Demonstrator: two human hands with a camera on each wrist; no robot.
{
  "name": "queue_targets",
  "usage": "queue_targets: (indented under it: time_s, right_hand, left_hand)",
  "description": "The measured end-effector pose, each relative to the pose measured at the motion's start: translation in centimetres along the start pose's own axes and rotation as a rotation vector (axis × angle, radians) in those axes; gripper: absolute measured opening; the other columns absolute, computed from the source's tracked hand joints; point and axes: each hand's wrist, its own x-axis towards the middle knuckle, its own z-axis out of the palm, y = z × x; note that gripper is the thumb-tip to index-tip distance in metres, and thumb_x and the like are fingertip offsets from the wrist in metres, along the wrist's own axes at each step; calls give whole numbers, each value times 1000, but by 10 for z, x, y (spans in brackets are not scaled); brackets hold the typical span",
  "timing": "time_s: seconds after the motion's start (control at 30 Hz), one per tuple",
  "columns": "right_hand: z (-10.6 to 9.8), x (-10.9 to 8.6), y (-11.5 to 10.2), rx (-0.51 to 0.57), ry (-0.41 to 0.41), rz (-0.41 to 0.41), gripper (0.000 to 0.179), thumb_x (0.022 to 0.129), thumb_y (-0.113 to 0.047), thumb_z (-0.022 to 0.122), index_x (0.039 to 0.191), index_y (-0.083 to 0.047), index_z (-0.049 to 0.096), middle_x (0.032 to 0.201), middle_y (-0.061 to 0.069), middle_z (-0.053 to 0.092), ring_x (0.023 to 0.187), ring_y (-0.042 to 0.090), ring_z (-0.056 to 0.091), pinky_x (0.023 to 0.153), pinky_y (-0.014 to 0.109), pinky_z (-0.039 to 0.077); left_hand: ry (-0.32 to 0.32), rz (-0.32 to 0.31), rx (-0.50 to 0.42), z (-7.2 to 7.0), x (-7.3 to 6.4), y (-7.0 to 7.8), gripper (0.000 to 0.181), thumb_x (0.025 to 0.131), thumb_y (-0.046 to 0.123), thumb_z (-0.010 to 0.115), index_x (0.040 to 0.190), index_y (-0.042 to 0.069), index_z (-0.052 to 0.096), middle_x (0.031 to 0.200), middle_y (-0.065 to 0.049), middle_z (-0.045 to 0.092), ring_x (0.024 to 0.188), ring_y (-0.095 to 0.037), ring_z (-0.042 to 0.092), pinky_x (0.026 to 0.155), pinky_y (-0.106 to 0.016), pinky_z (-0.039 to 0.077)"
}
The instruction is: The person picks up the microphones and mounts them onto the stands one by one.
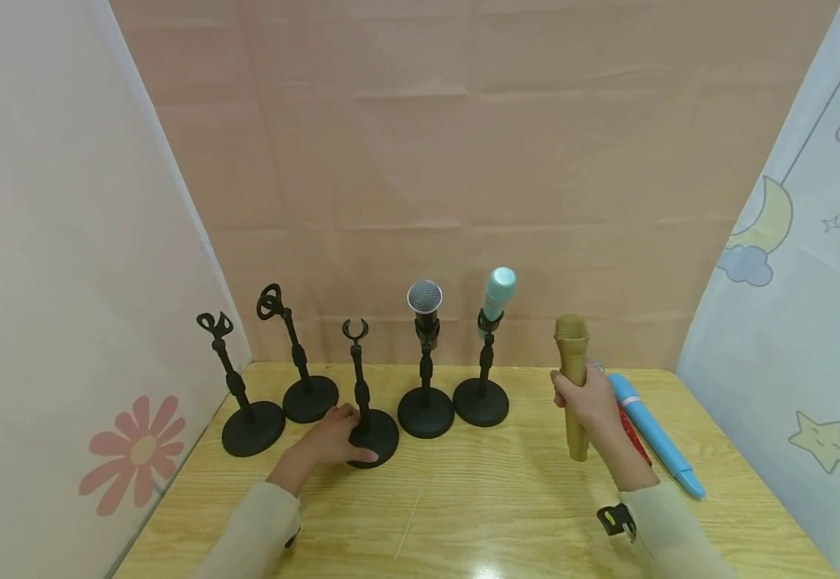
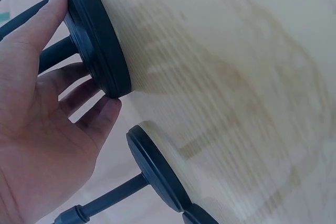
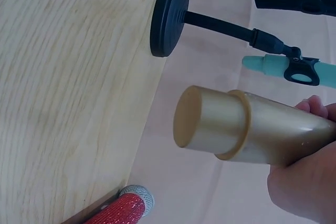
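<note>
My left hand [image 1: 329, 438] grips the round black base of a microphone stand [image 1: 379, 441], whose upright ends in a bare open clip. In the left wrist view, the thumb and fingers span opposite edges of that base [image 2: 100, 40]. Off to the right, my right hand [image 1: 592, 400] holds a gold microphone [image 1: 573, 354] upright, head up, above the table. The right wrist view shows the lower end of the gold microphone [image 3: 220, 121], with the fingers partly out of frame.
Two stands with bare clips, a rear one [image 1: 309, 400] and a nearer one [image 1: 253, 430], stand at left. A silver-headed microphone [image 1: 424, 297] and a teal microphone [image 1: 499, 289] sit in stands at centre. A blue microphone [image 1: 654, 434] and red glittery microphone [image 3: 121, 211] lie at right.
</note>
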Motion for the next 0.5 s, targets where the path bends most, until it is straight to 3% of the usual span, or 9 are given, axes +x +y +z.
queue_targets:
  time_s: [0.27,0.5]
  right_hand:
    - [2,-4,-5,-9,-5,-13,38,100,-41,59,97,-3,59,67,3,66,69,21,61,69,36,47]
    - [4,-8,-8,8,-29,-4,38,99,-43,60,98,-5,57,69,3,66,72,22,61,71,36,46]
  left_hand:
    - [0,-5,15,6,-1,4,85,79,56,83,138,-1,60,142,-18,52,131,-40,46,104,-54,47]
    - [-10,2,25,7,-6,13,83,78,55,84,136,0,62,141,-16,52,129,-39,47,101,-54,49]
